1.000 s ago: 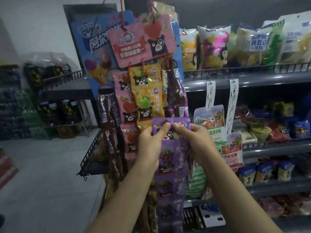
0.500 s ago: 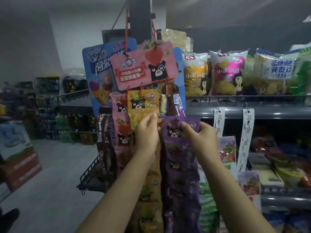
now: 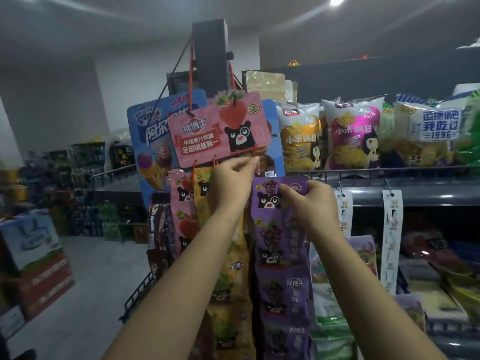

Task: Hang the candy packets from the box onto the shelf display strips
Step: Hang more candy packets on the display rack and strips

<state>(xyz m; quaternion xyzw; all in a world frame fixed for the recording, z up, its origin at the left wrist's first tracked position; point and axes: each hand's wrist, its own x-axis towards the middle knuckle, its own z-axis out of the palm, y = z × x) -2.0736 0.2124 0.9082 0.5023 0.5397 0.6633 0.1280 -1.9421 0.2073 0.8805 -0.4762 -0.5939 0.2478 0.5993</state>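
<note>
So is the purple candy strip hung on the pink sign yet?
Not yet: right hand holds the purple strip just below it.

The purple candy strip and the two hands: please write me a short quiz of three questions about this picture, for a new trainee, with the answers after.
1. True or false: the right hand grips the top packet of the purple candy strip.
2. Where do the left hand fingertips reach?
A. the bottom edge of the pink bear header card
B. the white display strips under the shelf
C. the snack bags on the shelf
3. Fill in: the yellow candy strip hangs directly to the ____ of the purple one in the picture.

Key
1. True
2. A, by the red hook there
3. left
</note>
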